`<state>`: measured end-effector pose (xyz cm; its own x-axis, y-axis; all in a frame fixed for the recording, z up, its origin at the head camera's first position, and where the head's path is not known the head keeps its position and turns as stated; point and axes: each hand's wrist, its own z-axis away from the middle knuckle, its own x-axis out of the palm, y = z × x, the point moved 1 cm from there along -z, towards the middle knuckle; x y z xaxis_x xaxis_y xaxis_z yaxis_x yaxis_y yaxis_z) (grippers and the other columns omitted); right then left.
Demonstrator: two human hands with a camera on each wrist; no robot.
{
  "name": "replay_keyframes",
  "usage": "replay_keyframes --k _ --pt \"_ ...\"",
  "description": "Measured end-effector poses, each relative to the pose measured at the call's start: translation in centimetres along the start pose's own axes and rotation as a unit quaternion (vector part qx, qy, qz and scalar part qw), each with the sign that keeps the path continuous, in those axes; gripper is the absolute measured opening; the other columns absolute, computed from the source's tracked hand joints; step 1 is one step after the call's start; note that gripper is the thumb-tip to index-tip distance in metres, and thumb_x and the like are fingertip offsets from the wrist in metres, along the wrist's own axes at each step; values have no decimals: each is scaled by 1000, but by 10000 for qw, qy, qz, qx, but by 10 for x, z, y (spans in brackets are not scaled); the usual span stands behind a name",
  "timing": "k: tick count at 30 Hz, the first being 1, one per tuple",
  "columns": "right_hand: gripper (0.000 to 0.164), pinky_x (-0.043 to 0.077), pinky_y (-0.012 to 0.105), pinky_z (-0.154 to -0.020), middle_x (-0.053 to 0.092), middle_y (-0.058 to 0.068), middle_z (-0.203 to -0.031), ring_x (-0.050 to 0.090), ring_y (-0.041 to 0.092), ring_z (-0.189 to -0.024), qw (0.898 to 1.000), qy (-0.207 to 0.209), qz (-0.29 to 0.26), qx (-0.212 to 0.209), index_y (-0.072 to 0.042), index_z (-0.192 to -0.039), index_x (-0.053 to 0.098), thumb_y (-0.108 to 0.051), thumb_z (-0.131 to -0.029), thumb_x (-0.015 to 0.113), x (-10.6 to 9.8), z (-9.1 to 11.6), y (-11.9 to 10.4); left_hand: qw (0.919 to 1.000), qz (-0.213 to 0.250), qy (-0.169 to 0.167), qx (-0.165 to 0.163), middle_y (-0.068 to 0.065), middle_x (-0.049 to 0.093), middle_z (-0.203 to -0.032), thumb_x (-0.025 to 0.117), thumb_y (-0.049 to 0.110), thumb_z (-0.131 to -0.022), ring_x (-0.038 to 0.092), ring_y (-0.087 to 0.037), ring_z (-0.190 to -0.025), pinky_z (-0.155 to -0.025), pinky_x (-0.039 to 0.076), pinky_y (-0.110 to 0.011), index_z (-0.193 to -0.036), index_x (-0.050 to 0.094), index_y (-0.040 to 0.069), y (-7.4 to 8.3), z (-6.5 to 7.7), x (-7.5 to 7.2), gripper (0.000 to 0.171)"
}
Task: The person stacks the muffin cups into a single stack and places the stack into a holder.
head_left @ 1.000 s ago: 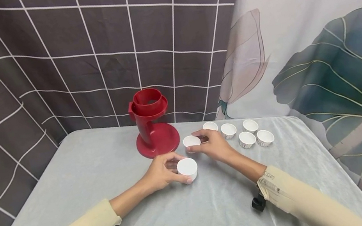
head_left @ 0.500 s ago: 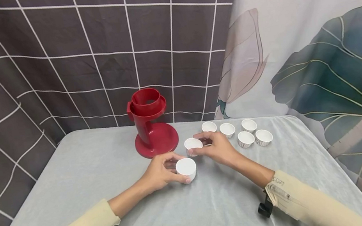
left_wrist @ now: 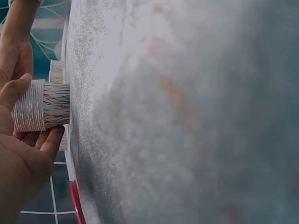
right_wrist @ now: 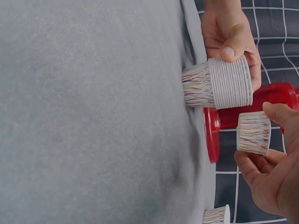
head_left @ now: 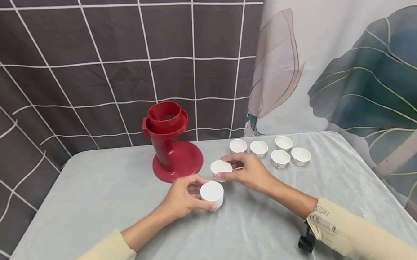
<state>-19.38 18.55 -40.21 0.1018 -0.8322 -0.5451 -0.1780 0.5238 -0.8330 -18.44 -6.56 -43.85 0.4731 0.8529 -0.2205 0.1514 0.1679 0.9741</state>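
My left hand [head_left: 183, 199] grips a stack of nested white paper baking cups [head_left: 212, 195] between thumb and fingers. In the right wrist view, the stack [right_wrist: 229, 83] stands rim up with its base at the cloth, and its many rims show as ridges. My right hand [head_left: 251, 170] pinches a single paper baking cup [head_left: 221, 169], just behind and right of the stack. Streaky coloured lines mark this cup's side [right_wrist: 253, 133] in the right wrist view, where its base looks raised off the table. Stack and single cup are apart.
A red plastic stand [head_left: 179, 164] with a round base and an upper ring stands behind my left hand. Several loose baking cups [head_left: 280, 159] sit at the back right of the cloth-covered table [head_left: 227, 245]. Dark gridded and flower-printed curtains hang behind.
The single cup in my right hand has shifted slightly nearer to me and rightward relative to the stack. My left hand still holds the stack in place. The head view has turned slightly right.
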Motion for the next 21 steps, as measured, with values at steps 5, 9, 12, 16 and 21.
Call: replay_keyframes --k 5,9,12,16,21 --pt "56 65 32 -92 85 9 -123 81 23 -112 10000 -6 -55 31 -9 -133 81 -35 -86 97 -2 3 -1 9999 -92 21 -40 -12 81 -121 103 6 -78 84 -22 -106 -96 69 -31 -127 80 6 1 0 -1 55" --pt "57 64 30 -91 85 10 -123 81 24 -112 9999 30 -79 60 -7 -135 81 -34 -86 97 -3 4 -1 9999 -110 38 -37 -13 82 -120 103 8 -79 84 -23 -107 -96 69 -31 -128 79 6 0 -2 -1 55" --pt "59 64 30 -91 85 10 -124 81 24 -113 9999 57 -74 99 -7 -136 80 -34 -87 96 -5 6 -1 9999 -121 62 -40 -13 82 -121 103 9 -79 84 -24 -107 -96 69 -31 -129 79 7 1 -3 -1 56" --pt "58 66 35 -94 84 10 -127 81 26 -116 9999 89 -60 122 -8 -136 80 -35 -87 96 -7 7 0 9998 -170 68 -26 -12 83 -122 104 11 -79 84 -24 -108 -97 70 -35 -130 79 7 3 -7 1 56" --pt "57 68 42 -99 83 11 -131 81 29 -119 9999 146 -49 72 -8 -137 80 -34 -88 96 -11 8 0 9999 -159 50 21 -12 83 -121 103 10 -79 83 -23 -107 -97 70 -36 -129 79 6 6 -13 5 56"
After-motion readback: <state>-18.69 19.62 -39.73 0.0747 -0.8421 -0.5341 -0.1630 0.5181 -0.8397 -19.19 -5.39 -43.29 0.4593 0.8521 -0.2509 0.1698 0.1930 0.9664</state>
